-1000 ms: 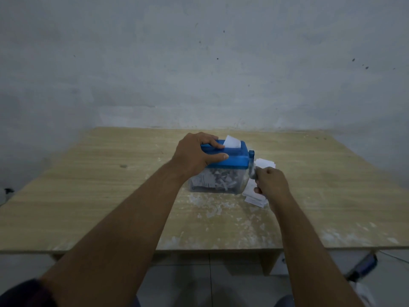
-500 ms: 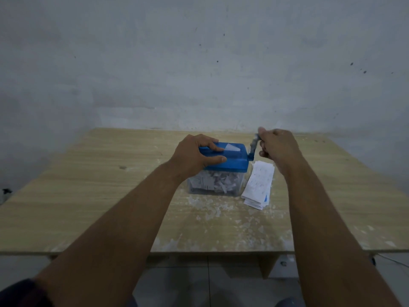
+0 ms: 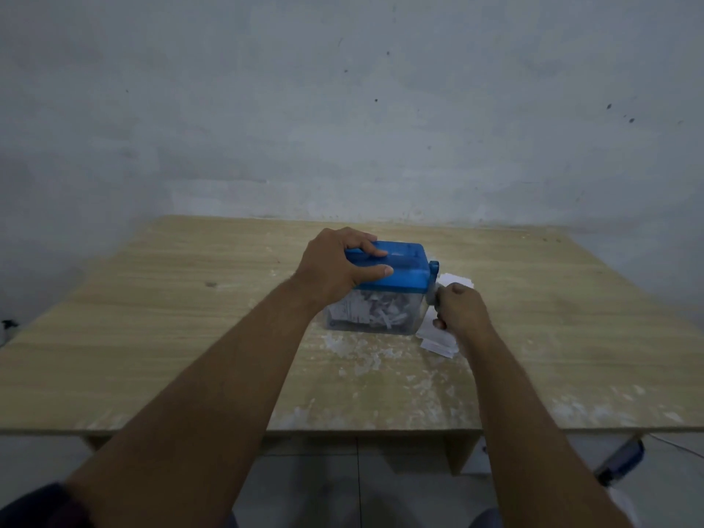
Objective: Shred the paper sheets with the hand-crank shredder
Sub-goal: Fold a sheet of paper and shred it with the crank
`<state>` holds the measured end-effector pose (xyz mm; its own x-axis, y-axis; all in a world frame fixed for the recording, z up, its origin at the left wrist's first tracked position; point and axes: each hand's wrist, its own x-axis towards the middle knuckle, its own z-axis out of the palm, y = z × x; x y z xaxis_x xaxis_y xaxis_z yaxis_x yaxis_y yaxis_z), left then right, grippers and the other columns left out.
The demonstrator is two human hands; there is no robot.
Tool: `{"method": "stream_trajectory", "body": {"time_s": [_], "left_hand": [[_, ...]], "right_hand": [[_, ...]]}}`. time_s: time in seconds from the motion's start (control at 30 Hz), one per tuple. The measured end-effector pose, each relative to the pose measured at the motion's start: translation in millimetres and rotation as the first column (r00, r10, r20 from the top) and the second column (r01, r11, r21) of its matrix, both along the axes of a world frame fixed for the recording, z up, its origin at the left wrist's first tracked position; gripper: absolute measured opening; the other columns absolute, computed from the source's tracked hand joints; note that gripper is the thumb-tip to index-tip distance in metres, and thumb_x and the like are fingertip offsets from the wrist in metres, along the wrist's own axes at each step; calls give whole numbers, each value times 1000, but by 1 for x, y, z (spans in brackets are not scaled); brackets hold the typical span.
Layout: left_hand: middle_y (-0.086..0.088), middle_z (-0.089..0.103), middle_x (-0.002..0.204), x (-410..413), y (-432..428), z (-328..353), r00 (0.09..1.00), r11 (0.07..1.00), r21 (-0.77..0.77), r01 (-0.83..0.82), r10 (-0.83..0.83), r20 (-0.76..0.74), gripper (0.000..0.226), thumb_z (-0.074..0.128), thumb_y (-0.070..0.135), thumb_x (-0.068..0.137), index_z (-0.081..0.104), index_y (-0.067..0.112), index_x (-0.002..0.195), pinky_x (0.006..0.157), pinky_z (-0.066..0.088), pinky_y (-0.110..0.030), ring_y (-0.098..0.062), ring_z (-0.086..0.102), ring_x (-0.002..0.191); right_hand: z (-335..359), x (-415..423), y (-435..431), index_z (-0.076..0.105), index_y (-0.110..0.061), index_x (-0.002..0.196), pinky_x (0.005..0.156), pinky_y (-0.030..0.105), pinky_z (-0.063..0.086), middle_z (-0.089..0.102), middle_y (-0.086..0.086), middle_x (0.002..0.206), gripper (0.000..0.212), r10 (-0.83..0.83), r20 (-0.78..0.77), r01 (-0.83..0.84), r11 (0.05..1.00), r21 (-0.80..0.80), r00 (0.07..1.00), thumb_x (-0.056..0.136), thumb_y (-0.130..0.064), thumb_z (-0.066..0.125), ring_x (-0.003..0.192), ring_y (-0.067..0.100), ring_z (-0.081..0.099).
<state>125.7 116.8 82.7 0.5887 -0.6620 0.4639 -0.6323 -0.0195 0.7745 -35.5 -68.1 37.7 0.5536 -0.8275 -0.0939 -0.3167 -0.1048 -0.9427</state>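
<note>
A small hand-crank shredder (image 3: 404,274) with a blue top stands in the middle of the wooden table (image 3: 190,337). Its clear bin (image 3: 375,318) holds white paper shreds. My left hand (image 3: 339,268) grips the left end of the blue top, fingers over it and thumb on its front. My right hand (image 3: 459,310) grips the crank handle (image 3: 433,287) low at the shredder's right side. A stack of white paper sheets (image 3: 438,337) lies on the table just right of the bin, partly hidden by my right hand. No sheet shows above the feed slot.
White paper dust and scraps (image 3: 365,360) are scattered on the table in front of the shredder. A grey wall stands behind the table. On the tiled floor at lower right lies a dark blue object (image 3: 623,461).
My right hand swung the crank from the top of its turn down to the low position. The paper tip that stuck out of the slot has gone in. My left hand stayed put.
</note>
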Motion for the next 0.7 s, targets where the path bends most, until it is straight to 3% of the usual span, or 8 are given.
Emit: {"method": "stream_trajectory", "body": {"time_s": [0.1,0.2,0.37,0.5,0.6,0.7], "left_hand": [[17,73,124,0,0,0,1000,1000,-3,4,-4,-5,30,96,49,69,85,37,94,93,63,-31,-3,68,110],[17,72,124,-1,1,1,1000,1000,-5,9,-9,-14,28,96,47,70,85,37,94,93,62,-31,-2,67,110],[18,72,126,0,1,1,1000,1000,21,6,-6,11,28,95,48,72,84,39,96,96,60,-32,-2,65,112],[18,72,125,1,1,1,1000,1000,23,-7,6,23,29,94,49,72,84,40,98,96,60,-30,-1,65,111],[18,72,124,0,-1,5,999,999,34,-3,1,35,30,95,46,73,85,37,99,91,53,-16,3,64,110],[18,71,125,1,1,6,999,998,56,3,-5,33,30,95,46,73,85,36,100,89,51,-12,5,64,110]], "right_hand": [[-5,-18,20,51,-10,72,65,48,59,51,11,68,32,-94,118,107,989,-105,989,100,-25,59,63,22,48],[3,-31,36,55,-6,75,75,57,59,61,19,77,36,-147,235,186,970,-156,961,98,-33,59,66,22,55],[41,-40,47,67,-8,83,62,41,52,61,2,68,25,-74,372,149,973,-177,925,102,-22,60,58,14,52],[73,-27,34,72,-11,94,60,35,54,67,-14,63,17,-35,370,126,966,-224,928,103,-19,60,53,5,55],[89,-7,17,72,-9,96,62,33,57,67,-15,62,23,5,345,93,960,-265,938,105,-26,61,56,8,57],[95,20,-7,70,-9,95,71,39,62,72,-2,75,30,39,246,28,964,-265,968,104,-37,63,64,17,65]]}}
